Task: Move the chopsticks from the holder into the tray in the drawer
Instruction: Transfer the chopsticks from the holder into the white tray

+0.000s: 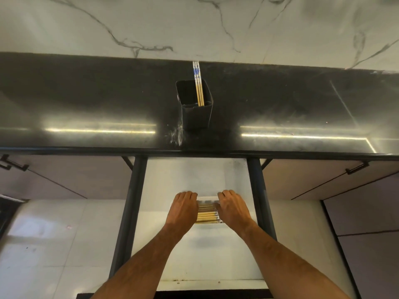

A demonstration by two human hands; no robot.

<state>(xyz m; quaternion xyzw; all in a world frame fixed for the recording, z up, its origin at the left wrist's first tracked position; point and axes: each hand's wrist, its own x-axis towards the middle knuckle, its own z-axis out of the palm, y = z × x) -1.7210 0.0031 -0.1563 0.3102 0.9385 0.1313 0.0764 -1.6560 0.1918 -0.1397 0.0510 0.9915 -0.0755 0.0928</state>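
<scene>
Both hands press palm-down on the tray in the drawer: left hand and right hand flank its chopsticks, grips loosely curled, clamping nothing. Beyond the tray, a few chopsticks stand in the holder on the counter.

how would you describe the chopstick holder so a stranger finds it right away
Look at the long black countertop below the marbled wall. Near its middle, above the open drawer, stands the holder, a dark square cup. It is the only thing standing there, with a few chopsticks leaning inside.
</scene>
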